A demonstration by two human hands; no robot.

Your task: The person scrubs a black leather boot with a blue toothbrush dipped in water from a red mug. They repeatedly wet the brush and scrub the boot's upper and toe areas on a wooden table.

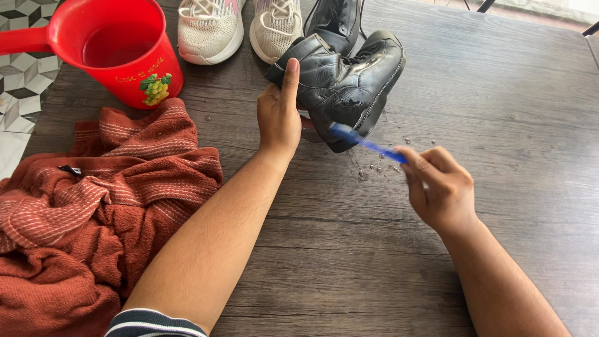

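Dark grey wood makes up the worktop (499, 93) that I look down on, and a bit of patterned floor shows past its far left corner.

My left hand (279, 115) has its fingers wrapped tight around the black boot (349, 81). The thumb points up along the side of the boot. I hold the boot tipped up off the worktop, near the middle of the far edge. Its toe points down toward me and looks wet.

My right hand (440, 187) has its fingers closed on a blue toothbrush (365, 143). The brush end touches the toe of the boot. It looks blurry.

Small drops of water (374, 168) lie on the worktop just under the boot, between my two hands.

Behind this boot sits a second black boot (337, 22) at the far edge. Just left of it stand two white sneakers (240, 25).

A red jug (118, 53) with water in it stands at the far left corner. A rust-red towel (93, 206) with thin pale stripes lies bunched up along the left edge, close to my left arm.
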